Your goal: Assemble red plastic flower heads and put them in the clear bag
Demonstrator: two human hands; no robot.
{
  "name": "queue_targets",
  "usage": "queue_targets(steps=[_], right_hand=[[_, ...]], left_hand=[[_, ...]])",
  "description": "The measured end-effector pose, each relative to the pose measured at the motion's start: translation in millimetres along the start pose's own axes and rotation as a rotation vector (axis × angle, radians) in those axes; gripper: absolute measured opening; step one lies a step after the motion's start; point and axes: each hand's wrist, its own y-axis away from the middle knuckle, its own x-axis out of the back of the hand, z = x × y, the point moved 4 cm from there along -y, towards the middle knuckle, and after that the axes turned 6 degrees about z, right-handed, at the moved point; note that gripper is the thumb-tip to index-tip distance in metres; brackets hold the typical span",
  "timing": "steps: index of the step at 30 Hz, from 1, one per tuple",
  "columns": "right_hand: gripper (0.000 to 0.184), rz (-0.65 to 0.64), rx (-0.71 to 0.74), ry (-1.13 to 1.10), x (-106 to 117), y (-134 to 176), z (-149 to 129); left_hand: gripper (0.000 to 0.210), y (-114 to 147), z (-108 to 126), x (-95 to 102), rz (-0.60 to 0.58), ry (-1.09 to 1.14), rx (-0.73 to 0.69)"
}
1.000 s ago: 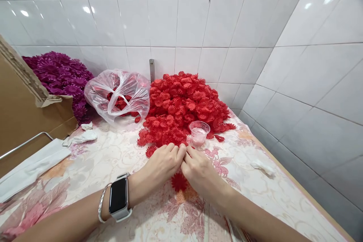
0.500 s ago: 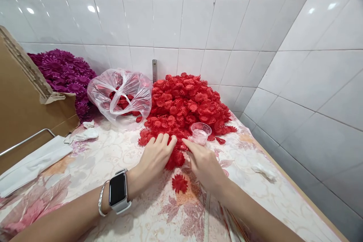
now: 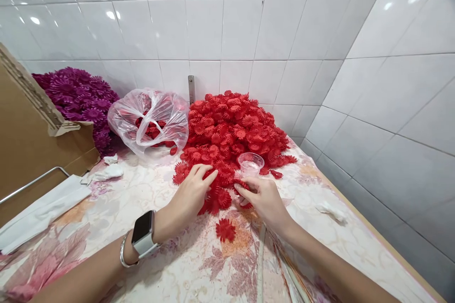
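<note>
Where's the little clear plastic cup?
In the head view, the clear plastic cup sits just right of centre, at the front of the red flower pile, just beyond the right hand.

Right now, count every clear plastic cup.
1: the clear plastic cup, at the front of the red flower heap, beyond the right hand. The heap could hide more.

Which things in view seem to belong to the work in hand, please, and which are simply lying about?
Likely in use: red flower pieces, some in the right hand; possibly the clear cup.
Apparently lying about: purple pile, cardboard, white scraps.
</note>
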Motion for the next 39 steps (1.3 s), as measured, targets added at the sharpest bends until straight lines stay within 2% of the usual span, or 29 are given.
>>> queue_targets(steps=[2, 4, 6, 9, 13, 16, 19, 23, 26, 30, 32, 34, 37, 39], right_hand=[[0.021, 0.004, 0.039, 0.066, 0.5, 0.8, -2.6], [0.023, 0.017, 0.095, 0.15, 0.9, 1.7, -5.7], [0.025, 0.053, 0.166, 0.239, 1.4, 2.6, -8.5], [0.028, 0.14, 0.283, 0.368, 1.3, 4.5, -10.9], [0.028, 0.173, 0.4, 0.508, -6.1, 8.5, -9.7], [0.02, 0.141, 0.426, 0.539, -13.8, 12.1, -9.0], [0.015, 0.079, 0.454, 0.532, -19.3, 15.5, -11.1], [0.023, 0.046, 0.5, 0.43, -17.1, 17.2, -16.7], [0.024, 0.025, 0.433, 0.319, -12.2, 14.1, -17.9], [0.021, -0.045, 0.21, -0.014, -8.9, 6.3, -10.0], [0.02, -0.029, 0.09, -0.161, -5.7, 1.6, -2.9], [0.021, 0.033, 0.02, -0.203, 0.7, -2.7, 2.8], [0.023, 0.104, 0.005, -0.132, 9.9, -6.7, 5.0], [0.025, 0.062, -0.012, -0.115, 9.4, -6.9, 4.6]], left_hand=[[0.033, -3.1, -0.1, 5.8, 0.097, 0.065, 0.055], [0.021, -5.7, 1.3, 10.3, 0.116, 0.206, 0.146], [0.015, -6.6, 4.4, 9.8, 0.036, 0.405, 0.249], [0.019, -4.1, 9.8, 1.8, -0.115, 0.684, 0.392], [0.022, 0.2, 11.9, -10.6, -0.191, 0.93, 0.548], [0.016, 0.9, 11.4, -14.4, -0.187, 1.01, 0.603], [0.01, 1.1, 8.7, -14.4, -0.133, 1.008, 0.637], [0.007, 2.3, 4.7, -14.0, -0.035, 0.919, 0.639], [0.005, 2.0, 4.8, -15.3, -0.031, 0.937, 0.612], [0.011, 0.0, 1.5, -18.2, -0.053, 1.049, 0.682], [0.015, -0.4, -3.6, -19.3, -0.038, 1.099, 0.737], [0.016, -0.6, -10.8, -18.7, -0.005, 1.087, 0.75], [0.009, -2.3, -19.9, -11.9, 0.038, 0.883, 0.631], [0.016, -4.9, -19.5, -3.8, 0.058, 0.663, 0.465]])
